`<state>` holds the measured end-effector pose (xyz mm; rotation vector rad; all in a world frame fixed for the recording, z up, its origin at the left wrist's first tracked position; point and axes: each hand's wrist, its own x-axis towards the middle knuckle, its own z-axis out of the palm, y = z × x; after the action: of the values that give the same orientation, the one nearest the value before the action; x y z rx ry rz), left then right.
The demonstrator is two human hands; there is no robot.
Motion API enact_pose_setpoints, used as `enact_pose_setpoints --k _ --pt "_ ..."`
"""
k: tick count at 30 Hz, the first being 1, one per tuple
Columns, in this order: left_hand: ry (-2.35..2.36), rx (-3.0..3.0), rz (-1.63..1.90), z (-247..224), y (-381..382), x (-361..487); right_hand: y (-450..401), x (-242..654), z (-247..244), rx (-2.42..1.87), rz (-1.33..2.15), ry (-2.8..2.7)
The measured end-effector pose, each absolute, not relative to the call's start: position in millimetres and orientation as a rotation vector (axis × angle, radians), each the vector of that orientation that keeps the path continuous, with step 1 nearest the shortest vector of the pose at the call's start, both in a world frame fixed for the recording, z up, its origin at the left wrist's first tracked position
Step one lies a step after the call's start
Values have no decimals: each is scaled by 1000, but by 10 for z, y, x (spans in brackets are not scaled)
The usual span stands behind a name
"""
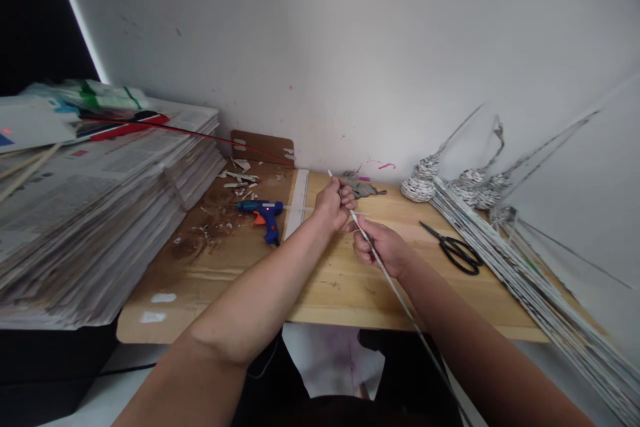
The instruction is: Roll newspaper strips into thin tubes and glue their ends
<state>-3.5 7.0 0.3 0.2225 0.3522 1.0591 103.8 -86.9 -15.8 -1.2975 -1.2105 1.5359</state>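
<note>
Over the middle of the wooden board, my left hand (335,203) is closed around the upper part of a long thin rolled-paper stick (383,267). The tip of the stick pokes out above my left fingers. Just below and to the right, my right hand (379,245) has its fingers curled round the same stick, whose lower part runs down past the board's front edge. Behind my hands lies a grey crumpled cloth or glove (363,185). A white ruler-like strip (297,205) lies left of my left hand.
A blue glue gun (267,213) lies on cardboard (200,273) with scraps. Stacked newspapers (125,213) stand left. At right are black scissors (457,252), a bundle of paper sticks (520,273) and woven paper pieces (420,183) against the wall.
</note>
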Motion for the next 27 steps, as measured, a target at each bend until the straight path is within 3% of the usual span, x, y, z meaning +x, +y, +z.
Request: enact_pose_setpoints --k 3,8,12,17,22,27 --pt "352 228 1054 4 75 -34 -879 1022 -145 -1337 1369 -1245" --pt "337 218 1060 4 82 -38 -897 994 -148 -1199 1664 -1107" --pt "350 234 1056 -11 87 -35 -936 1005 -171 -1380 1337 -1275" --pt "341 227 1050 -9 79 -36 -973 1018 -179 -1205 1665 -1090" --pt "373 231 1055 10 68 -39 -1009 1019 -207 -1430 1159 -1382" --pt "377 226 1043 2 74 -38 -1019 1025 -172 -1310 1622 -1249"
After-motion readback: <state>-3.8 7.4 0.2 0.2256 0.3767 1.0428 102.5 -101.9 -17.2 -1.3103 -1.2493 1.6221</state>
